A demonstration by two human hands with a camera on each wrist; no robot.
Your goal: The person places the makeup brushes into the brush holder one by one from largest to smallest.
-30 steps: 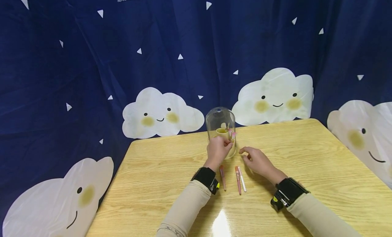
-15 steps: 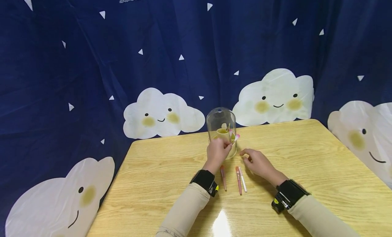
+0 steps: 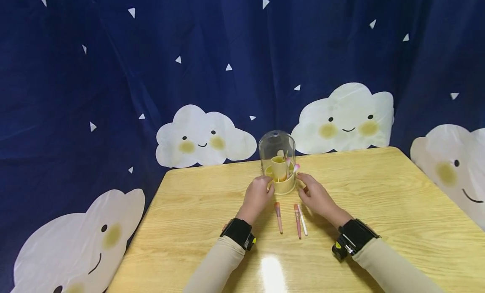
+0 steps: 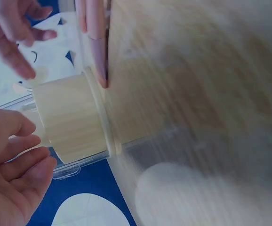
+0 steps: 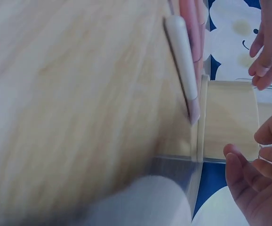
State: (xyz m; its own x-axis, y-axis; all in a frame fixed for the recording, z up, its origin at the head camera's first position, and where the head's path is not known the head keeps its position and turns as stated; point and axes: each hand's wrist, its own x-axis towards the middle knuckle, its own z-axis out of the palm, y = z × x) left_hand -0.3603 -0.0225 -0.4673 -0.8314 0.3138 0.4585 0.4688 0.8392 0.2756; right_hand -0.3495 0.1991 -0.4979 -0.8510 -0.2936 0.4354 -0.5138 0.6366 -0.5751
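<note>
A dark blue curtain [image 3: 212,36] printed with smiling white clouds [image 3: 208,137] hangs behind a wood-grain bench [image 3: 201,204]. Both of the person's arms reach in from the near side, in beige sleeves [image 3: 394,263] with black wrist bands [image 3: 236,234].

Near the far edge stands a clear domed cover [image 3: 268,149], rising behind and over a pale yellow brush holder [image 3: 285,187]. The holder is upright and sits between the two grips: the left grip [image 3: 257,196] is at its left front, the right grip [image 3: 318,197] at its right side. Both grips hold nothing visible, fingers loosely bent and fingertips beside the wall and rim; whether they touch it I cannot tell.

Inside the holder rises a taller round cup [image 3: 279,169]. To its right, a pink-and-white makeup brush [image 3: 297,167] leans outward toward the right grip.

In front of the holder, on the bench, lie a pink-handled brush [image 3: 297,221], a brown-tipped brush [image 3: 278,217] apart to its left, and a slim white brush [image 3: 302,219] close along its right side.
</note>
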